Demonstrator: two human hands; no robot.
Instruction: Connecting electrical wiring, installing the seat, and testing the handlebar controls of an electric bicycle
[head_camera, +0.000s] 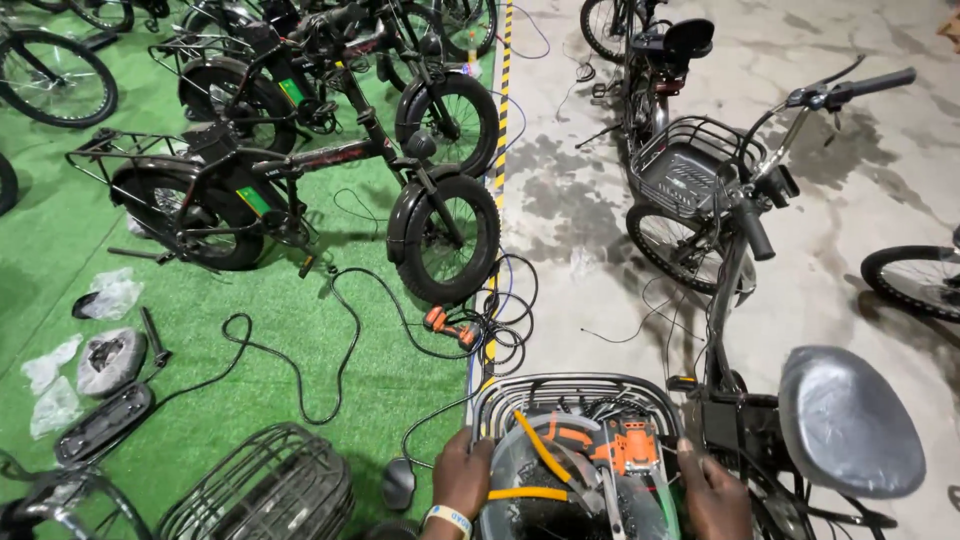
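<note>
Workshop floor, half green turf (60, 250) and half stained concrete (580, 220), split by a yellow-black striped line (504, 90). Black fat-tyre bikes (300, 180) parked at 10–11 o'clock; a grey step-through bike (740, 230) with front basket at 1 o'clock, its wrapped saddle (850, 420) at 4 o'clock. Loose black cables (300, 370) on the turf.

Wire basket (575, 390) at 6 o'clock, bottom centre. Left hand (462, 478) curled over its left rim; right hand (715, 495) closed on its right rim. Inside: an orange power tool (630, 445), yellow straps (540, 450), clear plastic wrap.

Judgement: basket stiff and fairly light, though the tool adds weight off-centre. Thin wires, slick plastic; best gripped at the thicker rim on both sides, kept level.
</note>
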